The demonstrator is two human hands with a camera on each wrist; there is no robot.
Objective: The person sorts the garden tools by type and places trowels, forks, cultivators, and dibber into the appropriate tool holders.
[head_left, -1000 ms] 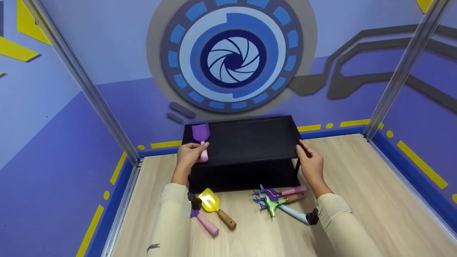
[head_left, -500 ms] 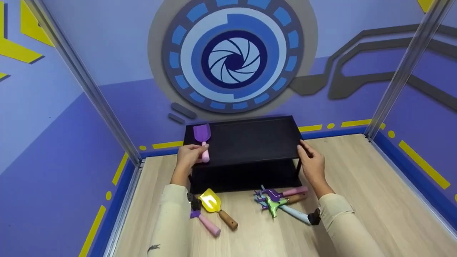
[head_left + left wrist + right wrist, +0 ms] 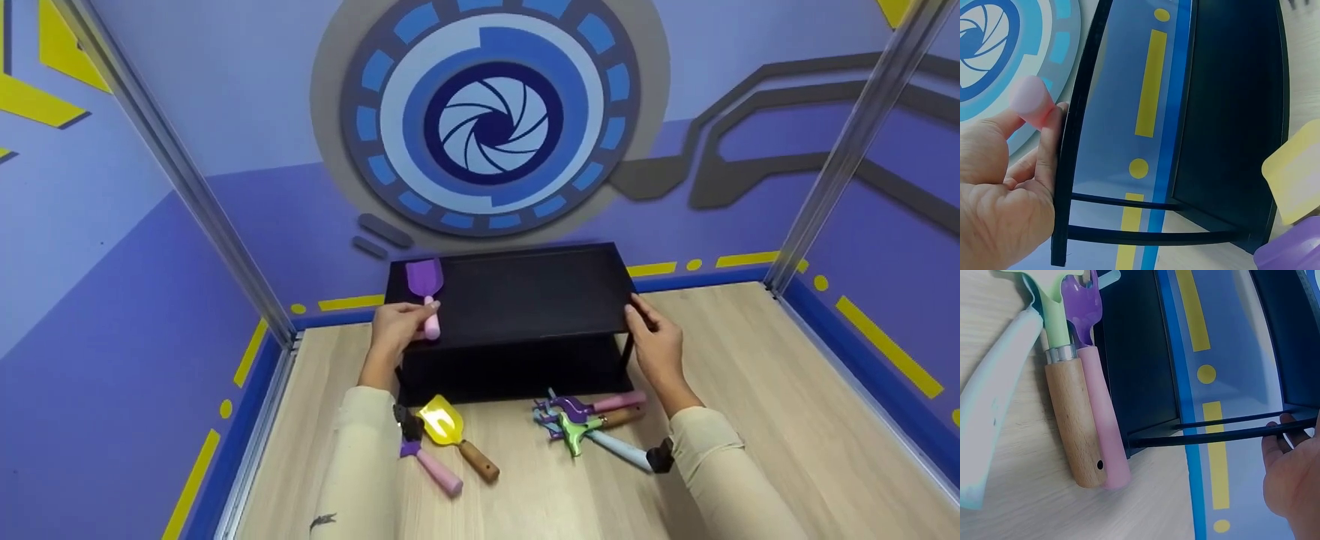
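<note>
A small garden shovel (image 3: 424, 278) with a purple blade and pink handle lies over the left end of the upper shelf of a two-tier black rack (image 3: 540, 296). My left hand (image 3: 396, 328) pinches its handle between thumb and fingers, above the rack's front-left corner. In the left wrist view the pink handle end (image 3: 1032, 101) points toward the camera, and the fingers rest against the shelf edge. At the opposite end, my right hand (image 3: 658, 341) grips the rack's right edge, thumb at the front. In the right wrist view its fingertips (image 3: 1271, 439) reach behind the side bar.
In front of the rack lie a yellow shovel (image 3: 442, 424) with a wooden handle and another pink-handled tool (image 3: 440, 472), partly behind the left sleeve. Garden forks (image 3: 577, 424) in green, purple and light blue are piled at front right. A blue-purple wall (image 3: 255, 225) stands behind.
</note>
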